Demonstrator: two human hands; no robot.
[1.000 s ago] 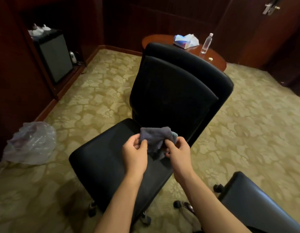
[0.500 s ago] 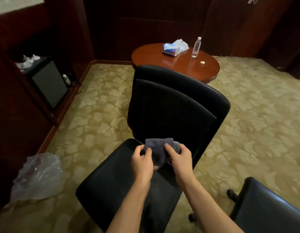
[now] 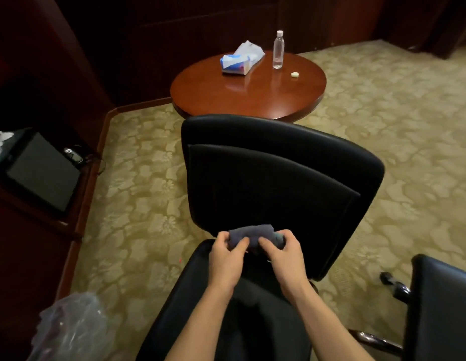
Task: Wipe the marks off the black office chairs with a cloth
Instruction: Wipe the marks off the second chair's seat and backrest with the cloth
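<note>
A black office chair faces me in the middle of the head view, its backrest upright and its seat under my forearms. Both hands hold a bunched grey cloth just above the seat, at the foot of the backrest. My left hand pinches the cloth's left end. My right hand grips its right end, fingers curled round it. A second black chair shows at the lower right edge, only partly in view.
A round wooden table stands behind the chair with a tissue pack, a water bottle and a small white object. A clear plastic bag lies lower left. Dark wooden cabinets line the left wall.
The view has tilted up, so the table shows in full. My hands have bunched the hanging cloth into a tighter roll and stay at the base of the backrest.
</note>
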